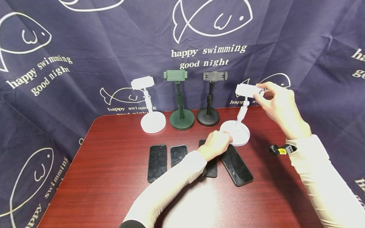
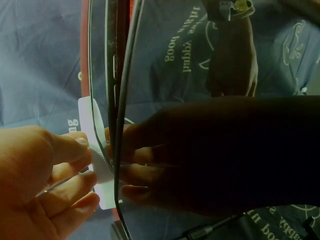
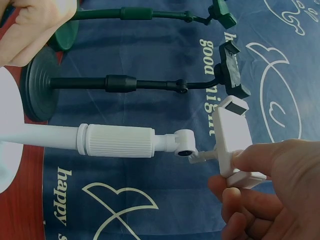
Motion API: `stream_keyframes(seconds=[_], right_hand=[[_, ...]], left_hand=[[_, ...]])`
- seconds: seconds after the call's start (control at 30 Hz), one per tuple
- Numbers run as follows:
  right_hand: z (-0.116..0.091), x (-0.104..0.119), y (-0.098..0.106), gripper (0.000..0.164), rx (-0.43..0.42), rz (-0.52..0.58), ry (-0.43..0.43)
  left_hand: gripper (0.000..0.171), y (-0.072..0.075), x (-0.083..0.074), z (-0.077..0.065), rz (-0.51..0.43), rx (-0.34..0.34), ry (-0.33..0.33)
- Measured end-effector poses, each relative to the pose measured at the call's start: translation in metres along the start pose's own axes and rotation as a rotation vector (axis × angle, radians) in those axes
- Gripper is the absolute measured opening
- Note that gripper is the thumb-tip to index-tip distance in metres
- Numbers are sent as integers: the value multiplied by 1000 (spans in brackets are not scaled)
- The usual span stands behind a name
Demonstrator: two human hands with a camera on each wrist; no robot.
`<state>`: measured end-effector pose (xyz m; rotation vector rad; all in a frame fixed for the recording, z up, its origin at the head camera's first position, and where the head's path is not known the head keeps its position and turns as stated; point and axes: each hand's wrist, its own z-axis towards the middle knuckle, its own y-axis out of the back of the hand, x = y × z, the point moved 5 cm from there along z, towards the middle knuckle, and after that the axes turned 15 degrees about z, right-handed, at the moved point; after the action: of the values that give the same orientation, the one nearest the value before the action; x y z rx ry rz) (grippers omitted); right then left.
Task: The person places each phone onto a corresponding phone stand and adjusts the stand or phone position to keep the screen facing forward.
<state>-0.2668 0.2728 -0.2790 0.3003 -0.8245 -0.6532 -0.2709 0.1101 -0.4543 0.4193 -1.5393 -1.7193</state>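
Note:
A white phone stand (image 1: pixel 242 112) stands at the right of the table. My right hand (image 1: pixel 280 104) pinches the right end of its clamp (image 1: pixel 246 90) between thumb and fingers; the right wrist view shows the thumb on the clamp's (image 3: pixel 234 130) edge and fingers beneath. My left hand (image 1: pixel 216 143) is down at the stand's round base (image 1: pixel 240 135), its curled fingers holding the rim. Close up in the left wrist view, thumb and fingertips meet the white base (image 2: pixel 104 192). A dark phone (image 1: pixel 237 166) lies just below, its glossy screen mirroring the hand.
Behind stand another white phone stand (image 1: pixel 153 122), a green one (image 1: pixel 182 119) and a black one (image 1: pixel 208 117). More phones lie in front: one at left (image 1: pixel 157 163), a smaller one (image 1: pixel 178 154), and one (image 1: pixel 211 167) partly under my left arm. A patterned cloth hangs behind the table.

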Motion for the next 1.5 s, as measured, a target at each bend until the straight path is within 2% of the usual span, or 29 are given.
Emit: stream_keyframes(seconds=[0.57,0.8,0.93,1.13,1.37,1.5], right_hand=[[-3,1,0,27,8,5,-1],[-4,1,-3,26,24,-50,21],[-6,0,-2,28,37,-91,24],[-16,-6,-3,46,105,-76,-41],[-37,-12,-3,75,178,-78,-118],[-52,-13,-2,80,195,-69,-125]], left_hand=[[24,2,-2,-4,-17,0,1],[18,4,-3,-10,9,-7,-11],[13,6,-8,-16,38,29,-46],[23,3,-16,-30,-3,67,-73],[35,5,-15,-54,-57,30,-96],[40,12,-11,-68,-64,-22,-116]])
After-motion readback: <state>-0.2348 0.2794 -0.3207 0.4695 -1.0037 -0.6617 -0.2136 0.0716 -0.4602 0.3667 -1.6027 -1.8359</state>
